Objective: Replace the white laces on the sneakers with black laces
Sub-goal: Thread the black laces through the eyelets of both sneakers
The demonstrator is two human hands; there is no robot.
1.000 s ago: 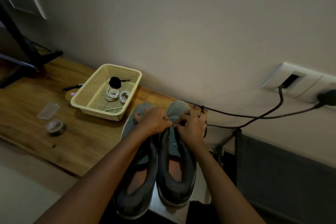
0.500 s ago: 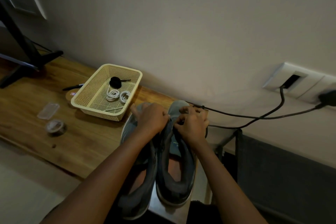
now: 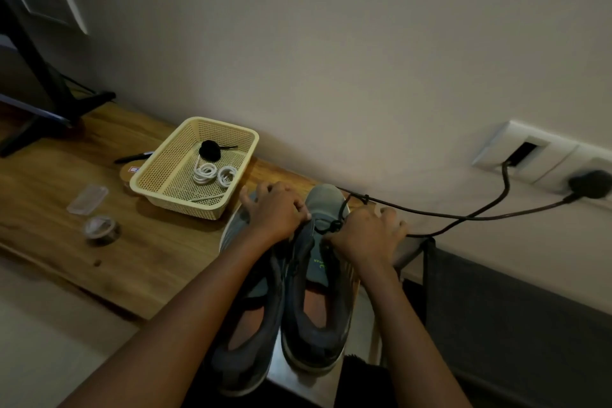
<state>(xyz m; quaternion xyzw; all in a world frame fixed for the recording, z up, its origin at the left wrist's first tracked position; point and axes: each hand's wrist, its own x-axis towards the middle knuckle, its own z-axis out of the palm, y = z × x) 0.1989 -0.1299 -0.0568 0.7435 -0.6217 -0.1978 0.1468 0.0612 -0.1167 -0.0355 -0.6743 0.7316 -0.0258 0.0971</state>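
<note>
Lace (image 3: 332,227) crosses right sneaker (image 3: 318,308) near its toe, shoe pointing away; left hand (image 3: 278,212) and right hand (image 3: 361,235) flank it, each grip pinching lace.

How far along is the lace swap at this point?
Done: two white lace coils lie in the cream plastic basket. In hand: the right hand pinches a black lace at the toe end of one grey sneaker, left hand alongside. Left: its upper eyelets and apparently the other grey sneaker; a black lace bundle waits in the basket.
</note>
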